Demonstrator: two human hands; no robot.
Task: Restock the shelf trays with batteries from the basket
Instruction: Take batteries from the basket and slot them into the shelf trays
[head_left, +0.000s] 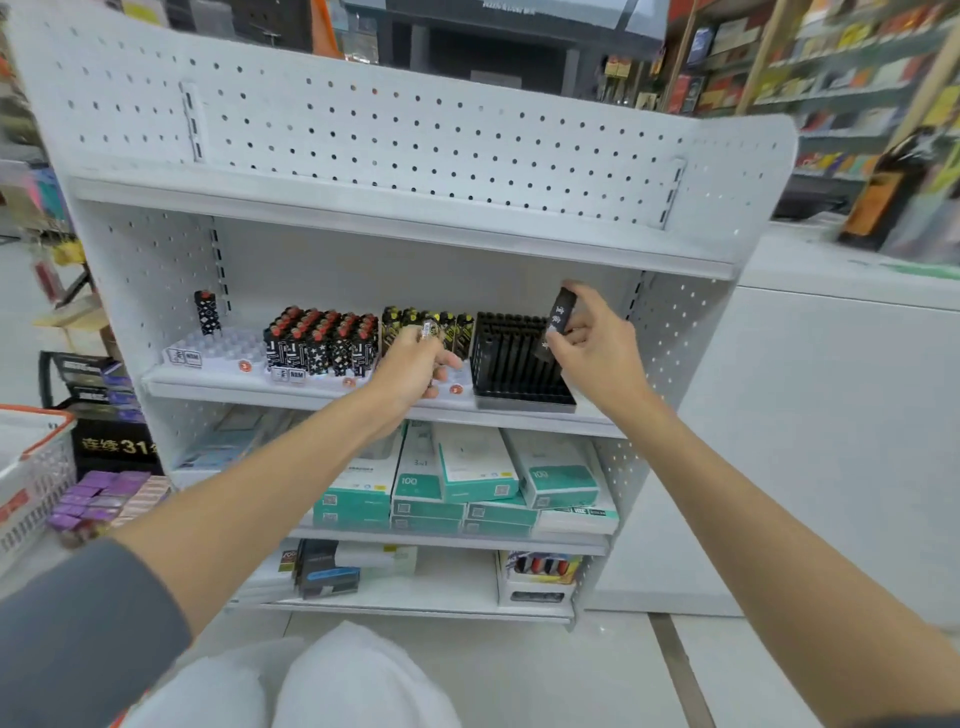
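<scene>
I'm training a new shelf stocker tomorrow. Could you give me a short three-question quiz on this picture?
1. True or false: the right hand holds a black item above the black tray.
2. How many items stand in the leftmost white tray? A: none. B: one. C: a full load.
3. Fill in: the left hand, gripping a silver-topped item, is in front of capped items; their cap colour is ____.

Key: 1 true; 2 B; 3 yellow.
</scene>
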